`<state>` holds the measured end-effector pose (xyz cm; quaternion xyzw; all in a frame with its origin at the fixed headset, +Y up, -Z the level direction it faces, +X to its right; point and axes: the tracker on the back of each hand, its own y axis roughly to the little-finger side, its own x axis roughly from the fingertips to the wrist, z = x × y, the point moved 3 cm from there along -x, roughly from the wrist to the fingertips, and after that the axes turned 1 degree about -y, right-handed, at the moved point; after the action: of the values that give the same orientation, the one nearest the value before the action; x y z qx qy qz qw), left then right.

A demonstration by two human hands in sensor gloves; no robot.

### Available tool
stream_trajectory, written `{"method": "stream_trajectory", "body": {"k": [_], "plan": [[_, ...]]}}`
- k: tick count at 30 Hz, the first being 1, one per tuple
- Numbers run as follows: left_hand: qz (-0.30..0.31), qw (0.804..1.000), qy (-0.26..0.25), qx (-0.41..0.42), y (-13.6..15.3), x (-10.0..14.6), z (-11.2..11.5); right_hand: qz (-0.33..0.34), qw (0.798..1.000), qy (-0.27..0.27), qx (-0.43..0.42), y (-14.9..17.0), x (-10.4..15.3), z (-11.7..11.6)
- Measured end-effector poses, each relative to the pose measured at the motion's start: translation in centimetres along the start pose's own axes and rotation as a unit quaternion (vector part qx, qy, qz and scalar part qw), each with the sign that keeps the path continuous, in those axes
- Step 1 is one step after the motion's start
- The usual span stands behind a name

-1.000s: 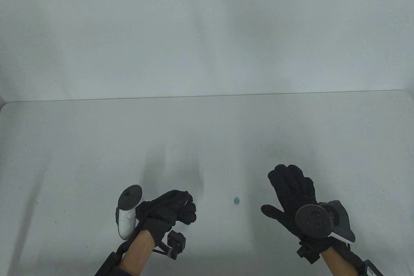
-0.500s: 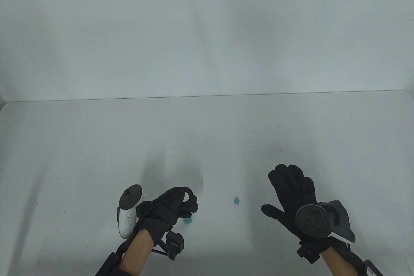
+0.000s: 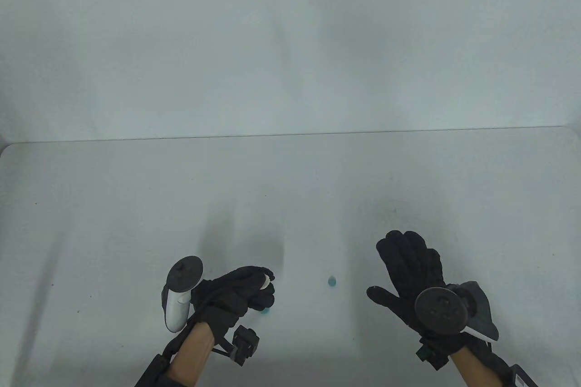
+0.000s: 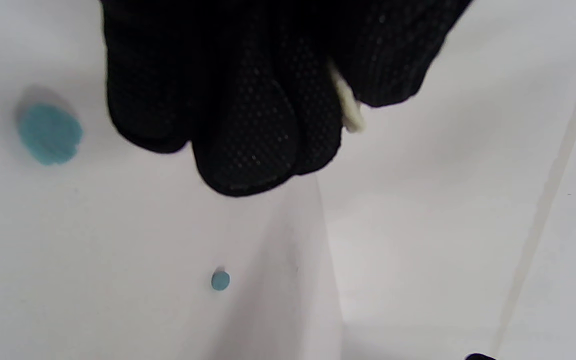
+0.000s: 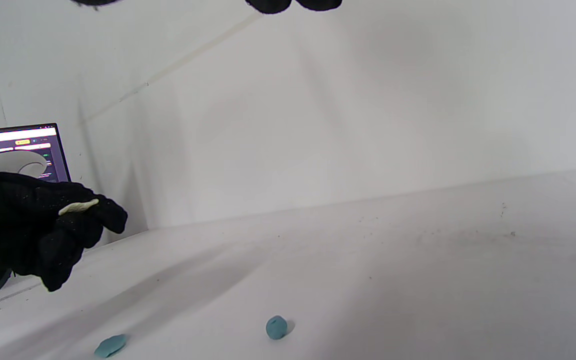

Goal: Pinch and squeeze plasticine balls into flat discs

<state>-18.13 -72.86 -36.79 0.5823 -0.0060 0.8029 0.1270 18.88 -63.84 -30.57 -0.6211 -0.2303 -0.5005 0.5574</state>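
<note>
Two gloved hands are at the near edge of the white table [image 3: 113, 205]. The left hand [image 3: 236, 291] is raised off the surface with its fingers curled inward; a thin cream-white plasticine piece [image 3: 265, 281] is pinched between thumb and fingertips, its edge protruding from the grip in the left wrist view [image 4: 346, 107]. A flattened teal disc [image 4: 49, 134] lies on the table just beside and below this hand, partly hidden under it in the table view. A round teal ball [image 3: 332, 281] sits on the table between the two hands, apart from both. The right hand [image 3: 411, 276] is spread flat, palm down, fingers extended and holding nothing. A laptop screen [image 5: 23, 147] stands behind the left hand in the right wrist view.
</note>
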Motion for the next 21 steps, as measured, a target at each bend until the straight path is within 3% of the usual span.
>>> {"method": "stream_trajectory", "body": {"k": [7, 16, 21], "plan": [[-0.006, 1.000, -0.014, -0.014, 0.12, 0.05, -0.15, 0.004, 1.000, 0.004, -0.001, -0.08, 0.04, 0.11], [-0.016, 1.000, 0.008, 0.018, 0.45, -0.03, 0.09, 0.006, 1.000, 0.007, -0.001, -0.15, 0.13, 0.19], [-0.007, 1.000, -0.004, -0.012, 0.01, 0.03, -0.17, 0.006, 1.000, 0.008, -0.001, -0.17, 0.16, 0.25]]}}
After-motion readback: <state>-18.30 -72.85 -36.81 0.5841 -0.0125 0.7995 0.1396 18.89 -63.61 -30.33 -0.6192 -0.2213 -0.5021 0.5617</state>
